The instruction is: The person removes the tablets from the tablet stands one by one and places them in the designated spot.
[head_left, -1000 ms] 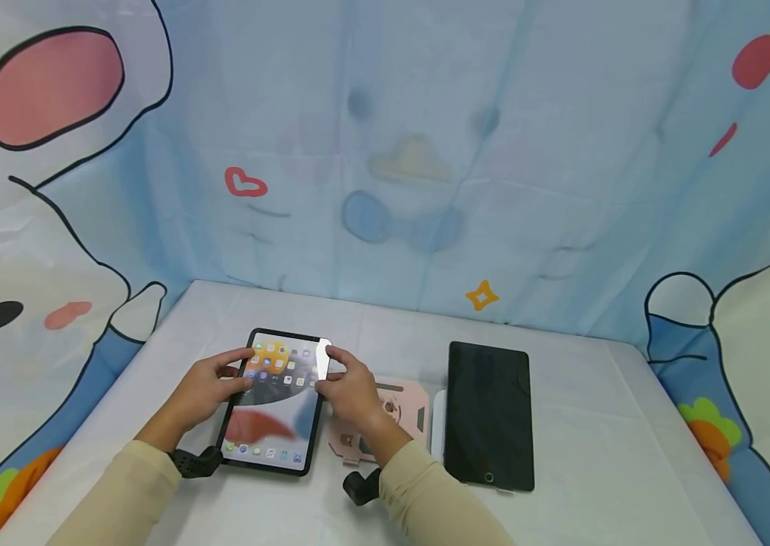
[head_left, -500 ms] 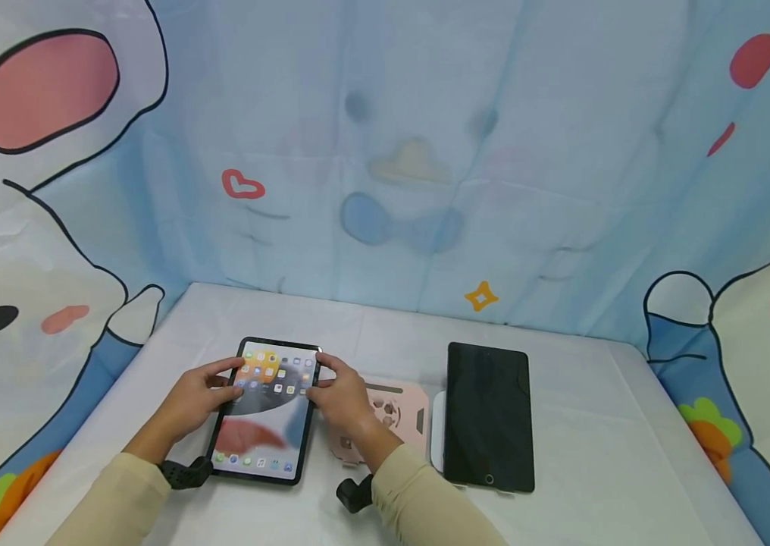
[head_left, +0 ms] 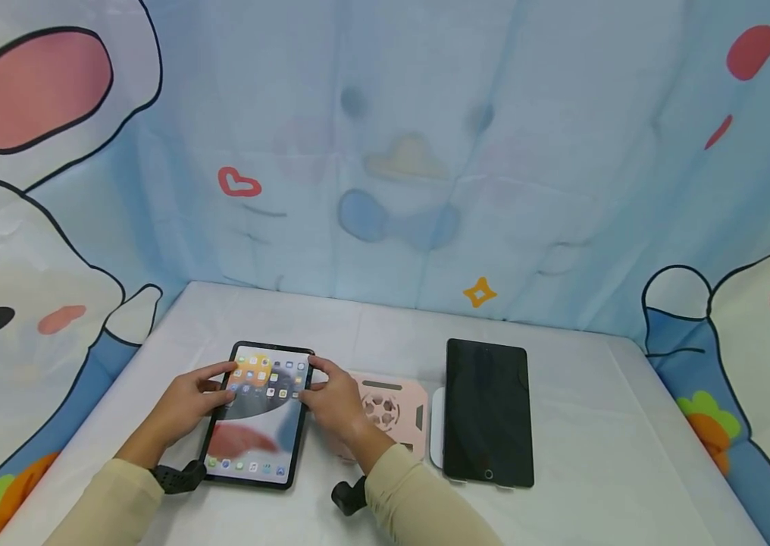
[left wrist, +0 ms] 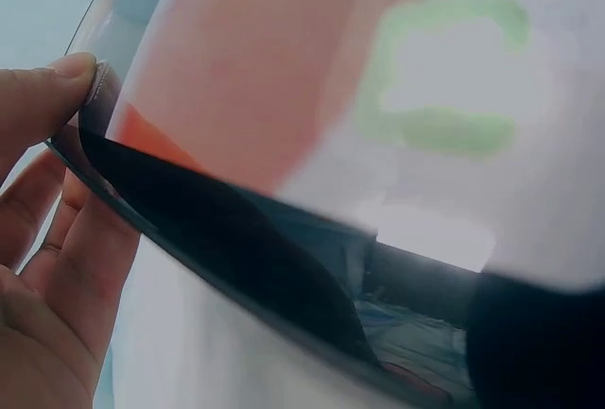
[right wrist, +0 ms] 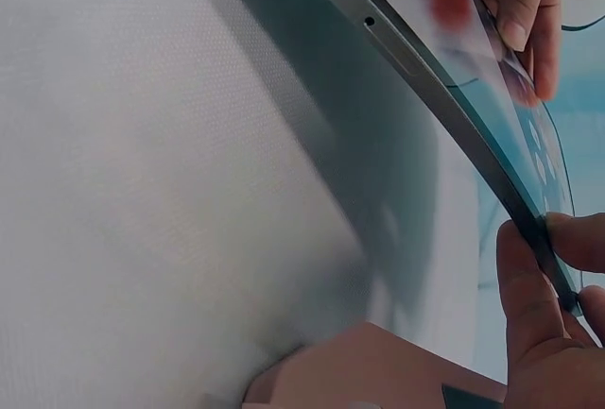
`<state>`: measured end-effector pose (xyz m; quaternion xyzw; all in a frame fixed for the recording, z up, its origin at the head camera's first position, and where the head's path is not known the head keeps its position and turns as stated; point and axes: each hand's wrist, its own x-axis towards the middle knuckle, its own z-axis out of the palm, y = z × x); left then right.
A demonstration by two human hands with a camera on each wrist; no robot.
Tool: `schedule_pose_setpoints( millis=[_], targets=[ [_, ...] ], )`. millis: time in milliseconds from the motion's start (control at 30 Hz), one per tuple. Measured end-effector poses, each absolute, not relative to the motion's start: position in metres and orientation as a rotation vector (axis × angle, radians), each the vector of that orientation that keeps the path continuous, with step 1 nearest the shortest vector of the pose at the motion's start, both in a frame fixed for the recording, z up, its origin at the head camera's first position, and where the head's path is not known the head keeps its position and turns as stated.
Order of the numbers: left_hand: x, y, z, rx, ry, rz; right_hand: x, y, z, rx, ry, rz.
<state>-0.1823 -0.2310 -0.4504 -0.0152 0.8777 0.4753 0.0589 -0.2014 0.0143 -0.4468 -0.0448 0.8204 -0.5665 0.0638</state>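
Observation:
A tablet (head_left: 248, 425) with a lit home screen is held between both hands, tilted a little in the head view. My left hand (head_left: 183, 406) pinches its left edge, with the thumb on the screen side. The opposite edge is gripped by my right hand (head_left: 340, 406). In the right wrist view, a shadow under the tablet's silver edge (right wrist: 454, 126) shows it raised off the white surface. Fingers behind the tablet are partly hidden. The left wrist view has the left hand (left wrist: 57, 211) at the dark border, with the screen close up and blurred.
A pink panel with cut-outs (head_left: 395, 413) lies right of the tablet, partly covered by the right forearm. Beyond it is a dark-screened tablet (head_left: 487, 413) with a white flat item (head_left: 436, 428) at its left edge. A printed cloth (head_left: 392, 250) backs the white table (head_left: 603, 440).
Both hands have carried the lit tablet left and slightly nearer. More of the pink panel shows now. The dark tablet and the panel stay in place.

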Motion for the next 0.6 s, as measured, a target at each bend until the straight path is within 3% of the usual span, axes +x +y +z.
schedule_pose_setpoints(
  millis=[600],
  targets=[
    [-0.176,-0.237,-0.458,-0.121,2.67,1.388,-0.198,0.006,-0.459,-0.152,2.451,-1.699]
  ],
)
